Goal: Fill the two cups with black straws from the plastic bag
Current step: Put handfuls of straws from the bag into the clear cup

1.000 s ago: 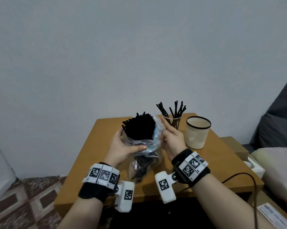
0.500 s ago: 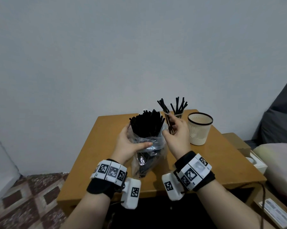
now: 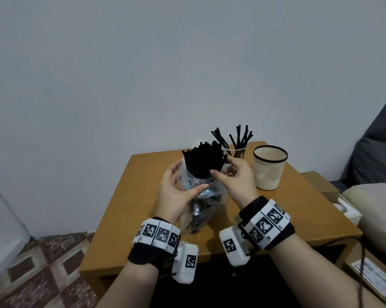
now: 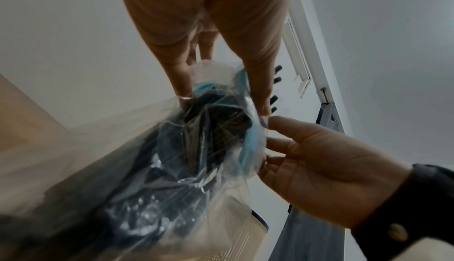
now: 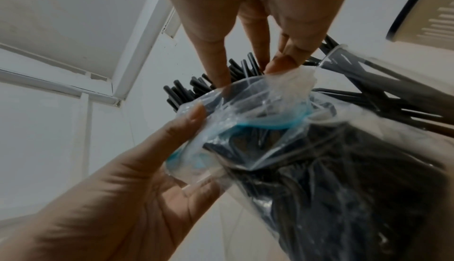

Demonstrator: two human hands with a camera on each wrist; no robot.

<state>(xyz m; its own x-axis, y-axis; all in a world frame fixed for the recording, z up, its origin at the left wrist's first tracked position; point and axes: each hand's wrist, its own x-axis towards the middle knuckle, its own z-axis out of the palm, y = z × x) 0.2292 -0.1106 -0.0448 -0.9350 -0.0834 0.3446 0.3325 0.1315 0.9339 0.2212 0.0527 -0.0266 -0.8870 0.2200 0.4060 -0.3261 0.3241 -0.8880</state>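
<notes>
A clear plastic bag [image 3: 209,192] with a blue zip strip stands on the wooden table [image 3: 143,196], a thick bundle of black straws [image 3: 201,161] sticking out of its top. My left hand [image 3: 178,185] grips the bag's neck, thumb in front. My right hand [image 3: 221,165] pinches a few straws at the bundle's right side; in the right wrist view its fingertips [image 5: 218,75] are among the straw tips above the bag [image 5: 258,129]. Behind stands a clear cup [image 3: 239,151] holding several straws. A beige slotted cup [image 3: 268,170] with a black rim stands to its right; its inside is hidden.
A white box [image 3: 347,210] and grey fabric [image 3: 376,156] lie beyond the table's right edge. A black cable [image 3: 363,252] hangs off the front right corner. The wall is close behind the table. Patterned floor tiles [image 3: 43,274] show at the lower left.
Half a second ago my right hand was over by the clear cup with a straw; it has come back to the bundle. My left hand keeps hold of the bag.
</notes>
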